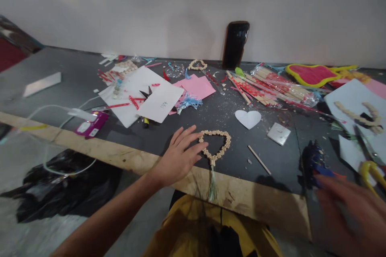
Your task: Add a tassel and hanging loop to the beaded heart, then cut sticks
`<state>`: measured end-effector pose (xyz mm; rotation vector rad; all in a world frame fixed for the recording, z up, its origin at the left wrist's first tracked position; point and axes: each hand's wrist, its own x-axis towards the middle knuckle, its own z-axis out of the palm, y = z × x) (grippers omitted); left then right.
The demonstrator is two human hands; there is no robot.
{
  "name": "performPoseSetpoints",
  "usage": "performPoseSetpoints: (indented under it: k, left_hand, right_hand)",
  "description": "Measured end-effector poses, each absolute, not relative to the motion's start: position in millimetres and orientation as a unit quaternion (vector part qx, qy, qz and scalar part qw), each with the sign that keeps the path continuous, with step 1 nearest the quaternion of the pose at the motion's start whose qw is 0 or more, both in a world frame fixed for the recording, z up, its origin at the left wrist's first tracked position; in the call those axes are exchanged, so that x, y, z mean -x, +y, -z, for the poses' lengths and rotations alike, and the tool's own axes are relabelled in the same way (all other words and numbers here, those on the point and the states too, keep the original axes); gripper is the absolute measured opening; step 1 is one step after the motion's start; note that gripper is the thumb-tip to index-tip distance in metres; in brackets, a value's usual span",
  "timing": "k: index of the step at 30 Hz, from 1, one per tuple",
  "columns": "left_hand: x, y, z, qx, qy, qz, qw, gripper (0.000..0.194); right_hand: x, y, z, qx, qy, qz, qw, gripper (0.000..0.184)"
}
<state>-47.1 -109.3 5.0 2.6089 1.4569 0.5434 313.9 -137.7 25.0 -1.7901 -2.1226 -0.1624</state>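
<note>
A heart-shaped loop of pale beads [226, 144] lies on the dark table near its front edge. From its point hangs a pale green tassel [212, 186] that reaches over the wooden edge strip. My left hand [181, 156] rests at the loop's left side, fingers stretched and apart, fingertips at the beads. At the far right, my right hand [352, 209] is smeared by motion, beside a dark blue object [318, 162] whose kind I cannot make out. Whether those fingers touch it is unclear. A thin wooden stick [259, 160] lies between the loop and the right hand.
Scissors with yellow handles [366, 170] lie far right. A white paper heart [248, 119], a silvery square [279, 133] and bundled sticks [262, 88] lie beyond the loop. A phone [235, 44] leans on the wall. Papers [159, 102] and a purple box [92, 124] are left.
</note>
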Motion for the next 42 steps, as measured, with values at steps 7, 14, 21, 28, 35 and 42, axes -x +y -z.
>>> performPoseSetpoints:
  k: [7, 14, 21, 28, 35, 42]
  left_hand:
    - [48, -46, -28, -0.943, 0.297, -0.047, 0.146, 0.054]
    - [45, -10, -19, -0.953, 0.181, -0.078, 0.232, 0.077]
    - [49, -11, -11, -0.948, 0.158, -0.062, 0.27, 0.064]
    - [46, -11, -11, -0.951, 0.158, -0.042, 0.264, 0.058]
    - [47, -12, -10, -0.952, 0.161, -0.047, 0.257, 0.058]
    - [48, -12, -10, -0.952, 0.161, -0.048, 0.254, 0.057]
  right_hand:
    - [-170, -132, -12, 0.505, -0.834, -0.15, 0.166, 0.019]
    - [-147, -125, -9, 0.554, -0.821, -0.107, 0.089, 0.026]
    - [-141, -119, -10, 0.566, -0.813, -0.113, 0.078, 0.024]
    - [-142, -114, -15, 0.571, -0.802, -0.164, 0.06, 0.025]
    - [-140, -105, -23, 0.579, -0.788, -0.207, 0.028, 0.027]
    - [-136, -101, -27, 0.578, -0.79, -0.203, 0.032, 0.024]
